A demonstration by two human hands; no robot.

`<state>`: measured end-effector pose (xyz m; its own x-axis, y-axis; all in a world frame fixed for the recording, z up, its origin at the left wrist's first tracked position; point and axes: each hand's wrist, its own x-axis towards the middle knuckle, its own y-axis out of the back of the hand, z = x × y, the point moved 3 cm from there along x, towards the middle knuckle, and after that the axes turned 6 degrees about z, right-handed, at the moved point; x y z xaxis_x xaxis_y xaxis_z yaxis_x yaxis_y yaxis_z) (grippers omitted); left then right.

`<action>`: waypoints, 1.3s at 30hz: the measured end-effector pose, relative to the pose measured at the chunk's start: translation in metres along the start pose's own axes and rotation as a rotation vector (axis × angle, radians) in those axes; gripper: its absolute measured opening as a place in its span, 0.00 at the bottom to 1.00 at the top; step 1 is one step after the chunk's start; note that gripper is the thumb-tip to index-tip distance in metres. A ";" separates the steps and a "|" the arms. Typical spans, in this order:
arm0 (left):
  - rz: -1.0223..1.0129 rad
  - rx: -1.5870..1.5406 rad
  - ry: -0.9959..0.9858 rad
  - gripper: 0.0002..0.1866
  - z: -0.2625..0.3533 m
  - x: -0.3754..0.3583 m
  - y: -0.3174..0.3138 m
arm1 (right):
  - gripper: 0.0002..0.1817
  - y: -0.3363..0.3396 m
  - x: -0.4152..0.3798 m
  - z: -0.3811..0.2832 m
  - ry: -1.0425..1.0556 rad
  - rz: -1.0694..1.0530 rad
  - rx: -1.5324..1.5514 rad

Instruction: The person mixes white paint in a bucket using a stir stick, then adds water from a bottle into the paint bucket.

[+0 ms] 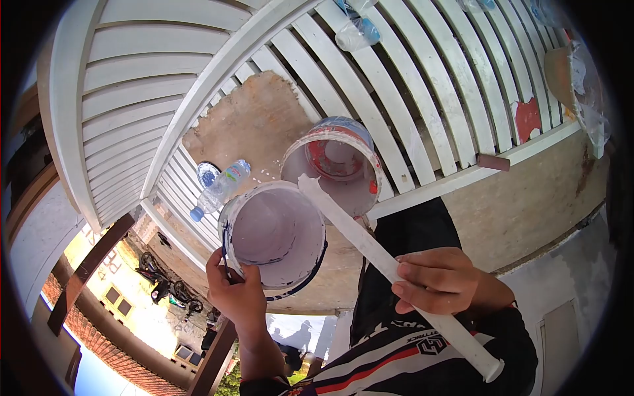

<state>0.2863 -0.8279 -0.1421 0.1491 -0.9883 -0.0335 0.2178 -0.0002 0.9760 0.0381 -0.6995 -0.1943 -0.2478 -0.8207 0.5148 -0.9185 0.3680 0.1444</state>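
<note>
My left hand (236,290) is closed on the near left rim of a white bucket (307,244) with a dark blue handle. A pale, smooth coating of what looks like paint covers its inside. In my right hand (436,280) is a long white pipe (356,234), held slanting across my body. Its upper end is jagged and lies over the bucket's right rim; the lower end (492,369) flares out. Just behind, a second paint-smeared bucket (370,158) with red stains inside leans open towards me.
A clear plastic bottle (221,189) with a blue cap lies by a small round lid (208,174) on the board (251,119). White slatted benches (409,99) surround the buckets. A plastic cup (358,34) and a reddish-brown block (493,162) rest on the slats.
</note>
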 end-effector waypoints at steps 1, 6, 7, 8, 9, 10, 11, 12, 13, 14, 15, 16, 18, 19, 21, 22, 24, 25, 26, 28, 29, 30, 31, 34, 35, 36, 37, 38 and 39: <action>0.001 -0.001 0.005 0.19 0.001 0.000 0.000 | 0.13 0.000 0.001 -0.001 0.001 -0.017 -0.004; -0.004 -0.007 -0.004 0.19 0.002 0.001 -0.002 | 0.12 0.002 0.000 -0.002 0.022 -0.031 -0.004; -0.007 -0.009 -0.004 0.19 0.002 0.002 -0.002 | 0.12 0.002 0.000 -0.001 0.024 -0.032 -0.002; -0.011 -0.011 -0.005 0.19 0.002 0.002 -0.002 | 0.12 0.003 0.000 -0.001 0.025 -0.038 -0.003; -0.007 -0.025 -0.008 0.19 0.003 0.001 -0.003 | 0.13 0.003 0.001 0.001 0.025 -0.045 -0.005; -0.004 -0.041 -0.012 0.19 0.004 0.001 -0.004 | 0.13 0.004 0.002 0.003 0.025 -0.051 -0.008; -0.002 -0.055 -0.015 0.19 0.005 0.001 -0.006 | 0.13 0.005 0.002 0.004 0.013 -0.056 0.005; 0.002 -0.059 -0.016 0.19 0.006 0.001 -0.006 | 0.13 0.006 0.003 0.006 0.000 -0.060 0.020; 0.008 -0.062 -0.016 0.20 0.006 0.000 -0.006 | 0.14 0.007 0.003 0.008 -0.012 -0.063 0.035; 0.015 -0.065 -0.016 0.20 0.006 0.000 -0.006 | 0.14 0.008 0.003 0.010 -0.021 -0.054 0.057; 0.009 -0.054 -0.018 0.20 0.006 0.001 -0.005 | 0.14 0.009 0.002 0.012 -0.029 -0.045 0.079; 0.005 -0.045 -0.020 0.20 0.006 0.001 -0.004 | 0.14 0.010 0.002 0.014 -0.035 -0.036 0.100; 0.000 -0.026 -0.025 0.20 0.007 0.002 -0.002 | 0.14 0.013 0.002 0.019 -0.047 -0.014 0.118; 0.000 -0.017 -0.027 0.20 0.008 0.002 -0.002 | 0.14 0.014 0.002 0.021 -0.052 -0.004 0.126; 0.006 -0.012 -0.022 0.19 0.008 0.002 -0.001 | 0.14 0.017 0.004 0.025 -0.068 -0.009 0.152; 0.012 -0.015 -0.017 0.19 0.006 0.003 -0.002 | 0.14 0.018 0.005 0.026 -0.074 -0.011 0.165; 0.027 -0.022 -0.015 0.19 0.004 0.003 -0.002 | 0.15 0.021 0.004 0.030 -0.125 0.022 0.188; 0.035 -0.027 -0.018 0.19 0.004 0.002 -0.002 | 0.16 0.023 0.003 0.031 -0.151 0.038 0.198; 0.041 -0.033 -0.020 0.19 0.004 0.002 -0.002 | 0.16 0.024 0.004 0.031 -0.170 0.041 0.205; 0.043 -0.019 -0.020 0.19 0.004 0.002 -0.001 | 0.16 0.026 0.005 0.032 -0.209 0.048 0.218; 0.045 -0.011 -0.020 0.20 0.004 0.002 0.000 | 0.15 0.027 0.003 0.033 -0.233 0.068 0.215; 0.048 -0.015 -0.018 0.20 0.003 0.002 0.001 | 0.14 0.027 0.001 0.035 -0.257 0.088 0.212; 0.051 -0.018 -0.016 0.20 0.001 0.002 0.001 | 0.14 0.027 -0.001 0.036 -0.281 0.108 0.210; 0.054 -0.026 0.005 0.20 0.001 0.002 0.001 | 0.14 0.030 -0.003 0.040 -0.336 0.142 0.258; 0.052 -0.028 0.015 0.20 0.001 0.002 0.001 | 0.14 0.030 -0.004 0.041 -0.342 0.149 0.263; 0.056 -0.027 0.014 0.20 0.000 0.001 0.001 | 0.14 0.031 -0.005 0.042 -0.344 0.153 0.267; 0.060 -0.025 0.012 0.20 -0.002 0.000 0.001 | 0.14 0.031 -0.006 0.043 -0.348 0.157 0.270; 0.064 -0.024 0.011 0.20 -0.004 0.000 0.000 | 0.14 0.032 -0.007 0.045 -0.350 0.161 0.273; 0.065 -0.018 0.019 0.20 -0.004 0.000 0.001 | 0.14 0.033 -0.009 0.046 -0.358 0.161 0.269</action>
<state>0.2904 -0.8267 -0.1424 0.1814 -0.9831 0.0262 0.2242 0.0672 0.9722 -0.0038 -0.6998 -0.2329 -0.4411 -0.8788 0.1821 -0.8950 0.4158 -0.1615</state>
